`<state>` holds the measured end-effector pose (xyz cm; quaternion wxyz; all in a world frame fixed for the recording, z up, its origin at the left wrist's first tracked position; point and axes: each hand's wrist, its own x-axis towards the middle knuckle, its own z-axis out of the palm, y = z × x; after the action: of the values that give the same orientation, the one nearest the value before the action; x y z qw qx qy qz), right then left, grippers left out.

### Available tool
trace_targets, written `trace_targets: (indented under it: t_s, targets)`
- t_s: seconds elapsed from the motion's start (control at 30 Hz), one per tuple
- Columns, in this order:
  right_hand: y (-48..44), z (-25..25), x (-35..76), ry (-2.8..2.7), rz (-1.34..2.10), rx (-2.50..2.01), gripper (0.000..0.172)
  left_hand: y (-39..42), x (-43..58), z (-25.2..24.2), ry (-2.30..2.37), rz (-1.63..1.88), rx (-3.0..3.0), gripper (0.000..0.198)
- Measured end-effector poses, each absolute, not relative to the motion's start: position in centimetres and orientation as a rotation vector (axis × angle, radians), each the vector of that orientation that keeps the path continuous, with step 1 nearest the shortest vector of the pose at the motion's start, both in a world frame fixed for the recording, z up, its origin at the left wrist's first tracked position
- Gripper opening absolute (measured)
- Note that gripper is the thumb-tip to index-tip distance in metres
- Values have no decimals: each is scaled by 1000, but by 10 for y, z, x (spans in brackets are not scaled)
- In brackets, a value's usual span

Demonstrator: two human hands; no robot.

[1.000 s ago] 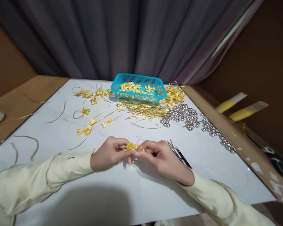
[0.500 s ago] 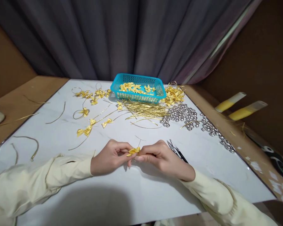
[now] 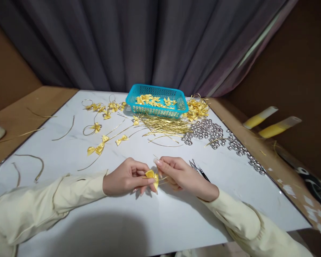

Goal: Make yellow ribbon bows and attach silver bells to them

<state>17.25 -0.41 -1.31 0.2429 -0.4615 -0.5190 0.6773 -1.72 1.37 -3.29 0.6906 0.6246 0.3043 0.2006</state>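
Observation:
A small yellow ribbon bow [image 3: 152,175] is pinched in my left hand [image 3: 125,176] just above the white tabletop [image 3: 160,214]. My right hand [image 3: 178,173] sits close beside it, thumb and forefinger pinched on a thin gold wire [image 3: 157,159] that runs to the bow. Both wrists rest on the table near its front edge. Cream sleeves cover both arms.
A turquoise basket [image 3: 157,100] of yellow bows stands at the back. In front of it lie a bundle of gold wires [image 3: 166,125], silver bells [image 3: 211,132] and loose bows [image 3: 96,148]. Small black scissors [image 3: 199,169] lie just right of my right hand. Yellow-capped tubes [image 3: 270,123] lie far right.
The bow has turned and dropped slightly in my left fingers. My right fingers have shifted from the bow's side to the wire above it.

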Motion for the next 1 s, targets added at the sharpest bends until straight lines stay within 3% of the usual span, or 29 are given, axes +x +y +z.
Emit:
trace_targets:
  t_s: [0.43,1.0]
  targets:
    - [-2,-19,172,-1018,2238,-970,32,12,-17,-35,584,480,1330,20]
    - [-1,-25,178,-1336,2182,-873,27,24,-21,-36,474,335,1024,10]
